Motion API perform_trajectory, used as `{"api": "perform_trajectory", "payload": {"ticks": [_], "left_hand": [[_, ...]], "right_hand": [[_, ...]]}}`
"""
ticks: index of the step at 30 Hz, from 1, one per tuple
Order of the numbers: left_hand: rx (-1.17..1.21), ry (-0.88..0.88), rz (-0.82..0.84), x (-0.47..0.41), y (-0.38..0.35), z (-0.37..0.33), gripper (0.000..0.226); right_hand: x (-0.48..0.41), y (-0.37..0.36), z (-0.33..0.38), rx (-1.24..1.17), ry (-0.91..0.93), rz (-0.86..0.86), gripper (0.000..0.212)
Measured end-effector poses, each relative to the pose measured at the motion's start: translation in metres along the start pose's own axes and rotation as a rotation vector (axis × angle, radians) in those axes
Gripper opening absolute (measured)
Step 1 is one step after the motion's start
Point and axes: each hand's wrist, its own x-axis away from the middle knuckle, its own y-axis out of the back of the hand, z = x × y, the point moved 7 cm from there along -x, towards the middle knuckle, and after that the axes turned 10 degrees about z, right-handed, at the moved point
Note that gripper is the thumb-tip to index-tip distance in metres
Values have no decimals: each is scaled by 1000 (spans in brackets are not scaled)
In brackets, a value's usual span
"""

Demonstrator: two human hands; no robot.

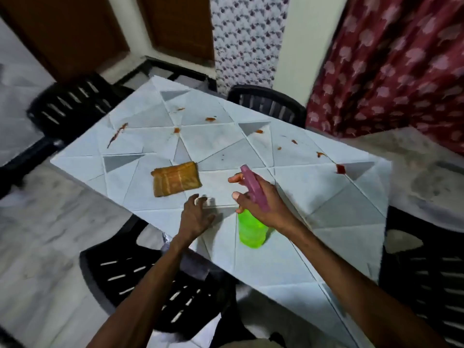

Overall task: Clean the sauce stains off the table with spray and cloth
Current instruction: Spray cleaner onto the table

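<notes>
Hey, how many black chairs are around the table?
4: the far-left chair, the far chair opposite, the right chair, and the near chair closest to the camera. Others may be hidden out of frame.

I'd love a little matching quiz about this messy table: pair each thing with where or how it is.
1 spray bottle
2 cloth
3 sauce stains
4 left hand

A red, scattered over the table
B gripped by the right hand
C holding nothing
D folded, lying untouched

Pairs: 1-B, 2-D, 3-A, 4-C
</notes>
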Motion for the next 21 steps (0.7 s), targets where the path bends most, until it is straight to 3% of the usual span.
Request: {"api": "perform_trajectory", "payload": {"ticks": [4, 8, 13, 16, 21], "left_hand": [[9, 107, -49, -27, 70, 52, 79], [-23, 187, -68, -55, 118, 104, 91], [46, 265, -109, -78, 157, 168, 103], [-38, 283, -27, -96, 167, 201, 100], [-155, 302, 98, -114, 176, 243, 115]], "right_hand": [[-96, -33, -3, 30, 18, 34, 44], [-183, -56, -6, 88, 50, 29, 33], [-274, -93, -5, 89, 87, 40, 37], [-326, -110, -3, 107, 117, 44, 34], [-407, -136, 0, 160, 158, 55, 31]]}}
